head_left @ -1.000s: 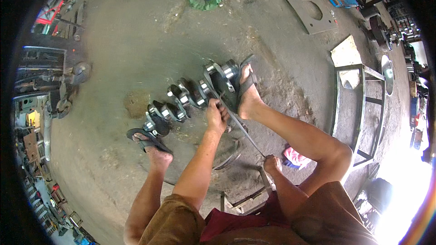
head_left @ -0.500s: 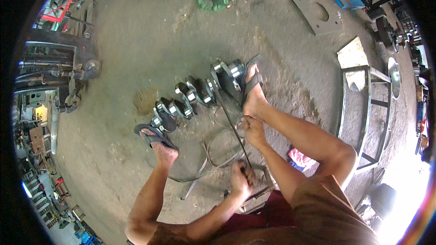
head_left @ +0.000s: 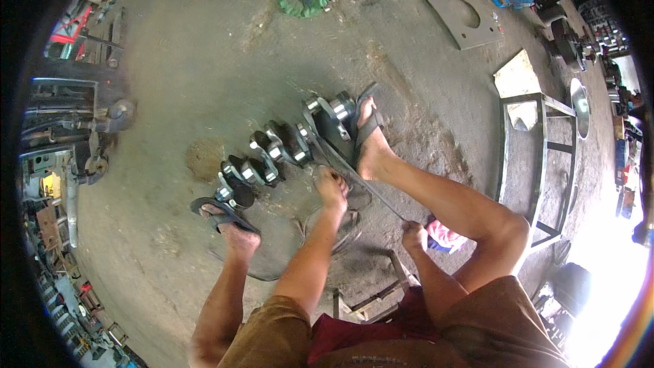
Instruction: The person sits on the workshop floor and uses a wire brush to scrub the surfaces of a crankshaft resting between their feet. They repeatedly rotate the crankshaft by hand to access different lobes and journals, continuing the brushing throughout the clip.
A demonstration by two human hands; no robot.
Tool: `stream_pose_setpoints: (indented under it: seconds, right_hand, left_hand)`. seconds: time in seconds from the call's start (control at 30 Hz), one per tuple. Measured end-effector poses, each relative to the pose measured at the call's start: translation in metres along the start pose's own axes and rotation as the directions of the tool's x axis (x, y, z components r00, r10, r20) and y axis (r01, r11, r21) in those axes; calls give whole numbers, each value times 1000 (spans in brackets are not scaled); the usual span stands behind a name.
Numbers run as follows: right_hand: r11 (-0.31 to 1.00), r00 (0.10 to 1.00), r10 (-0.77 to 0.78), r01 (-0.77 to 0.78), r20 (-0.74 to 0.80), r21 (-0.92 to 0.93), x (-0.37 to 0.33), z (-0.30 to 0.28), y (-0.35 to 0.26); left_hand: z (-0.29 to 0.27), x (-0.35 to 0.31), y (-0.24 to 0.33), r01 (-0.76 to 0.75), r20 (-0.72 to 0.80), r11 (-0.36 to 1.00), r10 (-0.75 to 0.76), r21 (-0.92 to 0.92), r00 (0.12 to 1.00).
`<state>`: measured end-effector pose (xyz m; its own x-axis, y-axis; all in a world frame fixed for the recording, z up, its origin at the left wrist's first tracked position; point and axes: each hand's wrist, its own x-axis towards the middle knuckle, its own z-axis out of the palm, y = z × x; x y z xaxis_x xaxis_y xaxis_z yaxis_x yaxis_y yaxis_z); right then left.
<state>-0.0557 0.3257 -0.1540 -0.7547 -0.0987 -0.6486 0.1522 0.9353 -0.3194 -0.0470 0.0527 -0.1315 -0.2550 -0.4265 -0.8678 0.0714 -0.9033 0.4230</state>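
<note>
From the head view, the crankshaft (head_left: 272, 148) lies on the concrete floor between the feet, slanting from near left to far right. The left sandal (head_left: 228, 215) sits at its near end and the right sandal (head_left: 371, 123) at the far end, I'd guess to stop it rolling or sliding around.

A narrow strap (head_left: 373, 193) seems to go round one of the journals, probably so it hugs the curve. The right hand (head_left: 414, 237) is out to the right with its fingers curled tight, pinching one end, and that run is pretty much straight, so I'd call it under tension. The left hand (head_left: 332, 187) is closer to the shaft, fingers bunched into a fist. It looks like it's got the other end, but it's too blurry to swear to.

Material-wise: the journals are shiny smooth cylinders, the webs between them dark, chunky and rounded. The strap's flat, thin and dull; can't tell if it's cloth or something else. Floor's rough and stained. Loose thin loops (head_left: 349, 228) lie by the left forearm, and a crumpled pink cloth (head_left: 447, 237) is just right of the right hand.
</note>
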Motion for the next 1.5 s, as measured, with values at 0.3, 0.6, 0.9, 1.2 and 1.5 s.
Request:
stream_pose_setpoints:
  seconds: [0.3, 0.6, 0.9, 1.2, 1.5]
  right_hand:
    - [792, 827, -563, 535, 12, 294, 31, 16, -199]
    - [746, 806, -572, 589, -153, 310, -5, -17, -179]
    - [940, 953, -304, 300, 4, 163, -36, -35, -95]
    - [986, 985, -17, 45, 172, -158, 3, -5, 2]
    - [803, 803, -592, 583, 62, 122, 22, 33, -201]
  left_hand:
    - [47, -274, 154, 403, 677, 784, 30, -473, 736]
    - [9, -222, -12, 292, 33, 845, -310, -448, 950]
    - [-40, -63, -75, -55, -46, 995, 51, -84, 998]
    - [47, -32, 103, -78, 84, 995, 83, -55, 993]
    - [22, -304, 78, 60, 340, 923, 79, -379, 937]
